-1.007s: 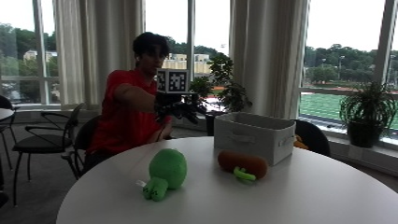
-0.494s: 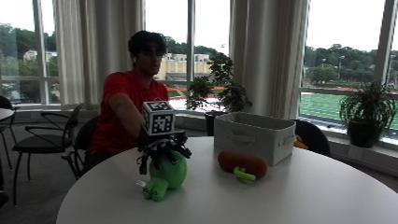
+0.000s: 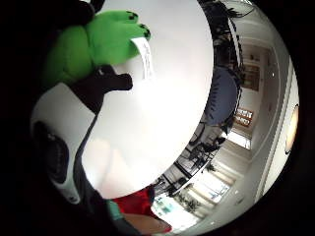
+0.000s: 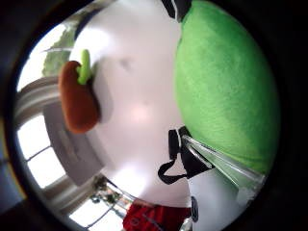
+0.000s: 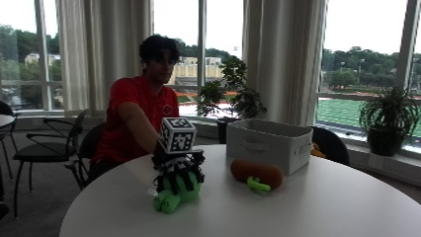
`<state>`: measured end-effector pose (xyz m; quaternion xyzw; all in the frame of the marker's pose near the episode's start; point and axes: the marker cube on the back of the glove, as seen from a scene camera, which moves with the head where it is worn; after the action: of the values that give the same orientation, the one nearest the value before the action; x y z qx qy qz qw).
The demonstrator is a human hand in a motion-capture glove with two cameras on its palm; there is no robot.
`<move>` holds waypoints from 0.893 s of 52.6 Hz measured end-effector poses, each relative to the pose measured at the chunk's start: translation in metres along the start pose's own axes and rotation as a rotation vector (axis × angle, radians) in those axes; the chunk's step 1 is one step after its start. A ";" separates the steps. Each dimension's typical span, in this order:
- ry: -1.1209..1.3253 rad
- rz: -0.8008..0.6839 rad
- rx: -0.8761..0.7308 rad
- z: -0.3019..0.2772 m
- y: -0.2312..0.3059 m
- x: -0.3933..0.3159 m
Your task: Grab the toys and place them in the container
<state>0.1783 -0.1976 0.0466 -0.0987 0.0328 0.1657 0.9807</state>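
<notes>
A green plush toy lies on the round white table, near its front left. My gloved right hand sits on top of it, fingers curled down round its body. The thumb side palm view is largely filled by the green plush, and the little finger side palm view shows its paw and white tag. A brown carrot-like plush with a green stem lies to the right on the table, also seen as the brown toy. Behind it stands the white fabric container, open at the top.
The person in a red shirt sits behind the table on the left. Black chairs stand at the far left, and potted plants line the windows. An orange item peeks out behind the container.
The hand has come down from in front of the person's chest onto the green plush and closed round it. The brown toy and the container have not moved.
</notes>
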 end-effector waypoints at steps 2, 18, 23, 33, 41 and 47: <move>-0.012 0.001 0.011 0.001 0.000 0.001; -0.052 0.026 0.085 -0.004 -0.004 0.008; -0.056 0.032 0.119 -0.005 -0.004 0.008; 0.010 0.016 0.165 -0.017 0.006 0.001; -0.070 -0.009 0.177 -0.045 0.026 -0.016; -0.085 -0.070 0.249 -0.102 0.059 -0.050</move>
<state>0.1088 -0.1801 -0.0595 0.0299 0.0079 0.1299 0.9910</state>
